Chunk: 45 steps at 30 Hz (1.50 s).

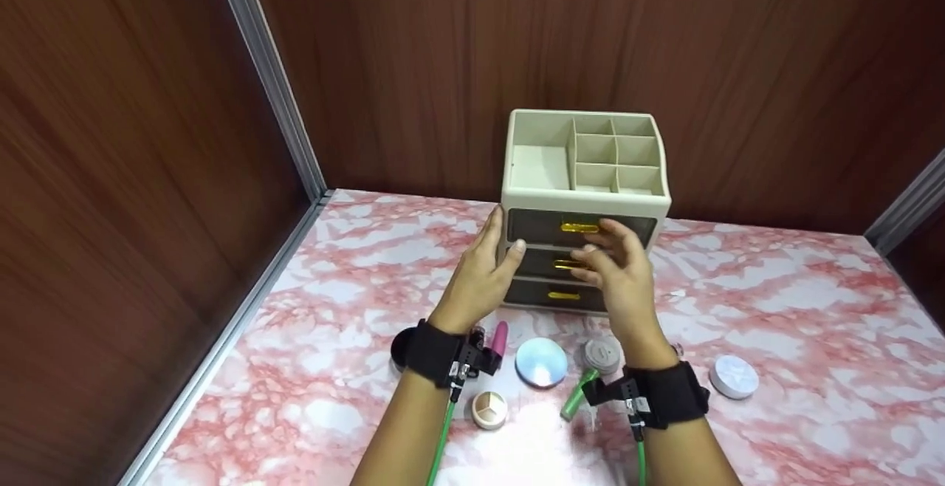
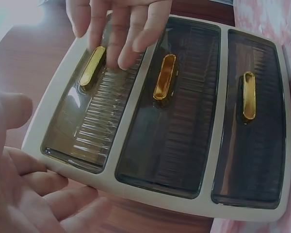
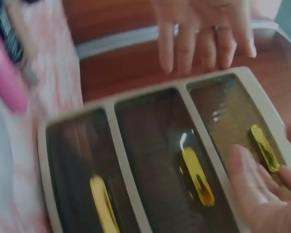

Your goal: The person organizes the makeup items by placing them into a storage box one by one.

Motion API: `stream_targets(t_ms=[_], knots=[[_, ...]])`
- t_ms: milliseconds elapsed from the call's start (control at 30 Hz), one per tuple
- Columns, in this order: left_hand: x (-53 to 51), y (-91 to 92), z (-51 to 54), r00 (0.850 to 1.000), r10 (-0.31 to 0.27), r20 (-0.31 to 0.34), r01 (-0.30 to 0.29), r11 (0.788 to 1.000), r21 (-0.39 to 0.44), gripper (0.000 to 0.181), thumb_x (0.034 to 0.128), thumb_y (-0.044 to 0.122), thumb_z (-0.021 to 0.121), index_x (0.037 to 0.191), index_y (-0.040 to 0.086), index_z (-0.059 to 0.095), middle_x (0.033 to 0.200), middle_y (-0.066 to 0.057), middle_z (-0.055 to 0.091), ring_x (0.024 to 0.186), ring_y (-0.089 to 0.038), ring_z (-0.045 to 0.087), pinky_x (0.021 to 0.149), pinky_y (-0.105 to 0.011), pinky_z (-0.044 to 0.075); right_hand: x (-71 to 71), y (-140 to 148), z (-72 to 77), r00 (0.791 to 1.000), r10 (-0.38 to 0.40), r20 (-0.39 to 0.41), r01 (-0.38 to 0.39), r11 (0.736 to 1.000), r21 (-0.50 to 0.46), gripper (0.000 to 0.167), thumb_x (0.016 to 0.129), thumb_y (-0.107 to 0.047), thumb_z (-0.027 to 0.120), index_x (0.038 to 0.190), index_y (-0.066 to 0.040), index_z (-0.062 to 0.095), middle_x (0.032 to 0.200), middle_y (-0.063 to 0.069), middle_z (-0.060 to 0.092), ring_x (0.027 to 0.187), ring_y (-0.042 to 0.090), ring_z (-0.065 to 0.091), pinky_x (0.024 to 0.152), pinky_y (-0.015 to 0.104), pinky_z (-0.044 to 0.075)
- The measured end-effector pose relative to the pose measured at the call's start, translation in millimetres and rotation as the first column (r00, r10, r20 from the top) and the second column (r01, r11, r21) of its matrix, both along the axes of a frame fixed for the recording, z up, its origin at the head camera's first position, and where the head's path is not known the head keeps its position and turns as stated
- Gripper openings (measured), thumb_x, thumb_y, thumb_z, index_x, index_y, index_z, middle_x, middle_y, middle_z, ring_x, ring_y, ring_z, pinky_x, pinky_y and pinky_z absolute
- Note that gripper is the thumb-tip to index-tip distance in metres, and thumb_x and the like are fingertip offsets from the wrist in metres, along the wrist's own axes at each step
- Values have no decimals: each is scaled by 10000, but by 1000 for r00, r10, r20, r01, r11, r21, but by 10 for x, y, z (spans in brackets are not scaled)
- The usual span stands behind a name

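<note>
A cream desktop drawer organizer point(image 1: 587, 201) stands against the back wall, with three dark see-through drawers and gold handles. All three drawers look closed. My left hand point(image 1: 476, 279) is at the organizer's left side, fingers straight and thumb apart from them; the left wrist view shows the fingers along its edge. In front of the top drawer point(image 2: 82, 131) is my right hand point(image 1: 624, 272), its fingers loosely bent and spread. Its fingertips are beside the top gold handle point(image 3: 264, 148), without a visible pinch on it. Below sits the middle handle point(image 3: 198, 177).
Cosmetics lie before the organizer: a pink tube point(image 1: 500, 338), a pale blue round case point(image 1: 541, 363), a three-colour palette point(image 1: 489, 410), a green tube point(image 1: 579, 395), a grey round container point(image 1: 602, 354) and a white round box point(image 1: 734, 377). A black round item point(image 1: 402, 346) is partly hidden.
</note>
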<state>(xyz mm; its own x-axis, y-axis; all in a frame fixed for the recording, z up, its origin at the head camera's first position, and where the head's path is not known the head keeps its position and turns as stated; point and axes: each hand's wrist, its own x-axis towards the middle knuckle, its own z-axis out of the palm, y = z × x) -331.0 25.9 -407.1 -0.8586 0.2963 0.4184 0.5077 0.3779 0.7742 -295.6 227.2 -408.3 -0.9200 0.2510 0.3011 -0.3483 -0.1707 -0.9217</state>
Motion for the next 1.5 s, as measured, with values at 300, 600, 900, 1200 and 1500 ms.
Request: stream_targets(t_ms=[300,600,900,1200,1500], knots=[[-143,-19,-166,999,-26,48,19,989,146,567,1059,362,373,1527,58,269,1542,-69,298,1398,-183,295,1134,-292,210,-166,65,33,984,-41,175,79,974,-214,388,958,-277,640,985,107,583,756,159,700,595,213,684,560,323,574],[-142,-41,-164,999,-28,39,23,991,135,573,1064,372,351,1522,38,273,1542,-101,302,1397,-196,294,1136,-298,210,-161,2,91,971,-83,223,127,974,-189,233,936,-158,664,916,71,633,674,131,686,517,169,648,475,272,540],[-128,-33,-167,998,-16,55,8,990,141,570,1067,399,307,1518,52,289,1543,-69,302,1403,-186,283,1139,-291,197,110,-35,61,975,-129,182,160,973,-166,227,915,-127,676,828,81,654,631,146,665,468,178,621,437,279,522],[-228,-21,-233,1000,0,12,-3,975,221,477,1061,317,390,1487,103,391,1486,-64,399,1362,-190,369,1113,-299,271,372,-47,79,975,-153,163,171,979,-107,262,921,-131,677,790,95,659,629,155,662,465,186,615,444,306,527],[-258,-38,-311,1000,-2,-30,9,969,246,440,1050,214,433,1468,76,416,1454,-57,437,1327,-161,416,1086,-252,302,553,-114,71,981,-147,129,153,987,-42,304,932,-125,667,847,165,634,637,170,663,458,180,616,426,288,516]])
